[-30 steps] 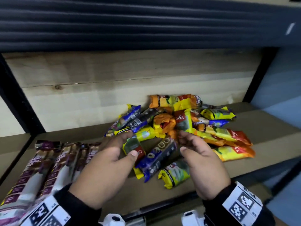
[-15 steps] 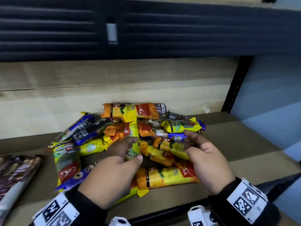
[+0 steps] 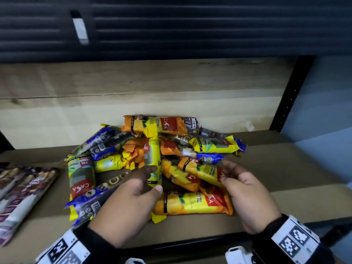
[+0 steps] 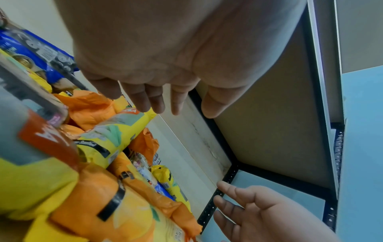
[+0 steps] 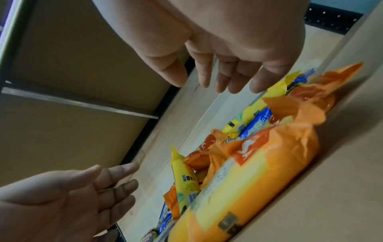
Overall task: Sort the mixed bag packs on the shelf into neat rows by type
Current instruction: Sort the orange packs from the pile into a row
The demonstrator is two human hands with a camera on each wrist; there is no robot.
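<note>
A loose heap of bag packs (image 3: 152, 155) lies mid-shelf: orange-and-yellow packs (image 3: 192, 203), yellow-green packs (image 3: 81, 174) and blue packs (image 3: 89, 202), crossing one another. My left hand (image 3: 131, 195) hovers over the front of the heap with fingers (image 4: 145, 98) straight, holding nothing. My right hand (image 3: 245, 191) hovers at the heap's right front, fingers (image 5: 223, 78) relaxed and apart, just above an orange-yellow pack (image 3: 203, 172). In both wrist views the palms face each other with the packs (image 5: 238, 180) between and below them.
A row of purple-and-white packs (image 3: 24, 189) lies at the far left of the brown shelf board (image 3: 285, 178). A pale wooden back panel (image 3: 133, 92) stands behind the heap. A black upright post (image 3: 291, 92) bounds the right side; a dark ribbed shelf front hangs above.
The view has swung right, so the heap sits centred and the purple row has slid to the left edge. Both hands have moved right over the orange-yellow packs and stay empty.
</note>
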